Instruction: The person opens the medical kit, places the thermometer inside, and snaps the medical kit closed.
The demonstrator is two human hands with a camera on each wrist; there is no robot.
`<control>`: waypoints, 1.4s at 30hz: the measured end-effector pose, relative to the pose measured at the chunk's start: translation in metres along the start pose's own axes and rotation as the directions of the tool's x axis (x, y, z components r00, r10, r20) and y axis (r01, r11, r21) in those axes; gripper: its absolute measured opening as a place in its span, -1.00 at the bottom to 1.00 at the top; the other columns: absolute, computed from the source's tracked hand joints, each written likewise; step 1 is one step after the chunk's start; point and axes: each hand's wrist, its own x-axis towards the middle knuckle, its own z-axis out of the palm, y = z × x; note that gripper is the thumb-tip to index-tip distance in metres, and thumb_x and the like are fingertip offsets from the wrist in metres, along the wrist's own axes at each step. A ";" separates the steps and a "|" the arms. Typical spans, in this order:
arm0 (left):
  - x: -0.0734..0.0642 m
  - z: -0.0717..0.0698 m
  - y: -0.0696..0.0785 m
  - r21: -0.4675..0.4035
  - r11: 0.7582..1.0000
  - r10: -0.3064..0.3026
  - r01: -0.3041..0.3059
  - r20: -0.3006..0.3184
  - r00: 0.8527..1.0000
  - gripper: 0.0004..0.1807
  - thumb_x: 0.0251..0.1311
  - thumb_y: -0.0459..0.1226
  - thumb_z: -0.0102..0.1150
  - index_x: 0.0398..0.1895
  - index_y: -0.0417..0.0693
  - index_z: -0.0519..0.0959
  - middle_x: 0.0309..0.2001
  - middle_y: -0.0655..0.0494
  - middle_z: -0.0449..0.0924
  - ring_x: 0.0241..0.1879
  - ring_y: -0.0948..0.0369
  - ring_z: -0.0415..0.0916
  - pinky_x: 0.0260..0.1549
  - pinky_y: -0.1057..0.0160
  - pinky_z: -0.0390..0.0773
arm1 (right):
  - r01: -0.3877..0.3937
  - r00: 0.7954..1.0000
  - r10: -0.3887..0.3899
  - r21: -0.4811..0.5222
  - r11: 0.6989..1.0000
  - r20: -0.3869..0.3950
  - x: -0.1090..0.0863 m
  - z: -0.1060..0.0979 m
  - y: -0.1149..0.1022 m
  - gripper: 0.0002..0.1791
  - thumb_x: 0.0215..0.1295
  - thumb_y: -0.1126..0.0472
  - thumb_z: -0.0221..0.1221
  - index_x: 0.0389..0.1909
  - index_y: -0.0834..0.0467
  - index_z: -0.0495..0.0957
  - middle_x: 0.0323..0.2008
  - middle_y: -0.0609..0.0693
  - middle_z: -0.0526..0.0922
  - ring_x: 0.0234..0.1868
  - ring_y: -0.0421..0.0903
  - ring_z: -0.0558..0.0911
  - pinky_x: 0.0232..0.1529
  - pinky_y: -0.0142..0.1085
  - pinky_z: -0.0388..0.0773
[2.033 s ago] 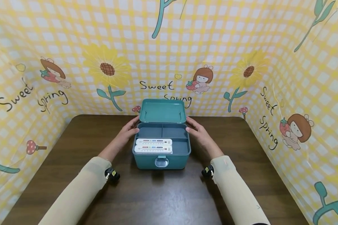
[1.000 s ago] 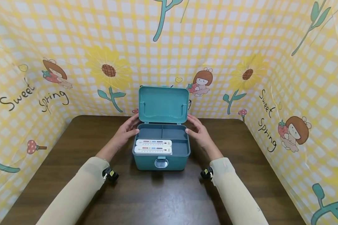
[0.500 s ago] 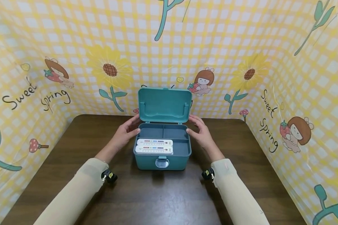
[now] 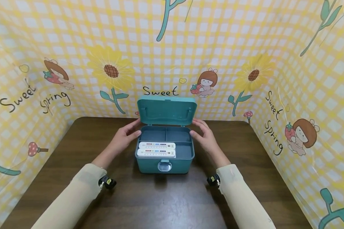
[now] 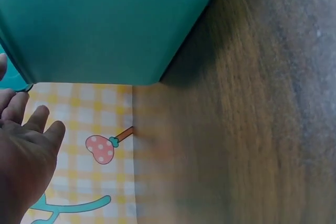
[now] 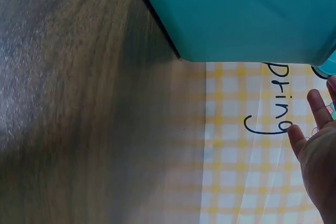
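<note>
A teal storage box (image 4: 149,166) stands on the table with a metal clasp (image 4: 164,165) at its front. Its hinged lid (image 4: 167,112) is raised and leans toward the camera. Inside sits a grey divided tray (image 4: 184,149); two white thermometer-like strips (image 4: 156,152) with printed scales lie in its front compartment. My left hand (image 4: 125,136) is at the box's rear left corner, thumb by the rim and fingers reaching toward the lid's side. Mirroring it, my right hand (image 4: 205,136) is at the rear right corner. In both wrist views the fingers look extended; their tips are partly hidden.
The dark wooden table (image 4: 172,200) extends around the box. A yellow checked cloth (image 4: 166,57) with sunflowers and lettering hangs behind and along both sides. A small black camera is strapped at each wrist.
The lid has swung up from leaning back, through nearly upright, to tilting forward. Both hands stay by the rear corners; the left forearm has shifted slightly outward. Box and strips stay in place.
</note>
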 end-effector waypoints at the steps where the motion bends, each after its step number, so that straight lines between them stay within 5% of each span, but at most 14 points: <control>1: -0.001 -0.001 0.001 0.000 1.000 -0.002 0.002 0.002 1.000 -0.37 0.50 -0.12 0.14 0.58 0.28 0.25 0.57 0.16 0.21 0.57 0.02 0.12 0.48 -0.23 0.20 | 0.004 1.000 -0.004 0.006 1.000 0.004 -0.001 0.000 -0.001 -0.51 0.43 0.40 0.20 0.32 0.49 0.42 0.42 0.34 0.35 0.50 0.24 0.26 0.53 0.17 0.16; 8: -0.007 -0.002 0.010 -0.014 1.000 0.013 -0.012 0.050 0.999 -0.35 0.53 -0.14 0.09 0.62 0.20 0.18 0.58 0.07 0.19 0.58 -0.04 0.10 0.49 -0.20 0.18 | -0.023 0.999 0.023 -0.010 1.000 0.045 -0.004 -0.005 -0.012 -0.54 0.51 0.42 0.06 0.35 0.51 0.37 0.44 0.39 0.28 0.53 0.29 0.19 0.53 0.23 0.13; 13: -0.012 -0.003 0.012 0.011 1.000 0.004 -0.005 0.078 0.997 -0.34 0.55 -0.14 0.05 0.63 0.16 0.14 0.60 0.05 0.15 0.59 -0.05 0.07 0.49 -0.22 0.16 | -0.027 0.995 0.035 -0.088 0.996 0.093 -0.006 -0.006 0.003 -0.47 0.55 0.27 0.08 0.43 0.41 0.32 0.50 0.29 0.23 0.54 0.24 0.20 0.53 0.23 0.13; 18: -0.018 -0.005 0.012 0.020 1.000 0.007 -0.009 0.108 0.994 -0.33 0.57 -0.12 0.00 0.65 0.08 0.09 0.61 -0.02 0.11 0.58 -0.13 0.06 0.46 -0.24 0.20 | -0.032 0.989 0.049 -0.120 0.992 0.138 -0.008 -0.008 0.015 -0.25 0.53 -0.11 0.12 0.48 0.35 0.29 0.52 0.22 0.19 0.55 0.22 0.18 0.49 0.26 0.19; 22: -0.024 -0.005 0.015 0.036 0.999 -0.016 0.011 0.121 0.992 -0.32 0.60 -0.09 -0.05 0.65 -0.05 0.06 0.61 -0.15 0.07 0.57 -0.19 0.04 0.45 -0.25 0.21 | -0.014 0.984 0.031 -0.097 0.995 0.174 -0.011 -0.009 0.013 0.11 0.26 -0.56 0.01 0.49 0.28 0.29 0.51 0.17 0.18 0.55 0.20 0.17 0.49 0.28 0.17; 26: -0.028 -0.004 0.017 0.065 0.997 -0.035 0.028 0.120 0.992 -0.28 0.59 0.01 -0.08 0.65 -0.10 0.04 0.61 -0.20 0.05 0.57 -0.22 0.02 0.46 -0.28 0.16 | 0.028 0.977 -0.010 -0.081 0.996 0.211 -0.015 -0.009 0.010 0.23 0.08 -0.72 -0.14 0.53 0.14 0.30 0.53 0.17 0.13 0.54 0.19 0.12 0.46 0.33 0.15; 34: -0.033 -0.002 0.016 0.044 0.998 0.037 -0.044 0.145 0.989 -0.08 0.41 0.36 -0.11 0.66 0.11 0.04 0.63 0.03 0.05 0.59 -0.12 0.01 0.48 -0.31 0.11 | -0.018 0.969 0.028 -0.043 0.999 0.245 -0.020 -0.011 0.011 0.29 0.06 -0.74 -0.09 0.56 0.17 0.23 0.56 0.10 0.07 0.54 0.19 0.10 0.47 0.36 0.11; 42: -0.036 -0.004 0.020 0.054 0.998 -0.001 -0.008 0.158 0.987 -0.18 0.50 0.20 -0.05 0.67 0.08 0.03 0.63 -0.08 0.05 0.56 -0.19 0.06 0.45 -0.36 0.13 | -0.074 0.952 0.077 -0.020 0.997 0.296 -0.022 -0.016 0.001 0.18 0.18 -0.63 0.05 0.57 0.17 0.21 0.60 0.06 0.06 0.58 0.18 0.07 0.50 0.35 0.06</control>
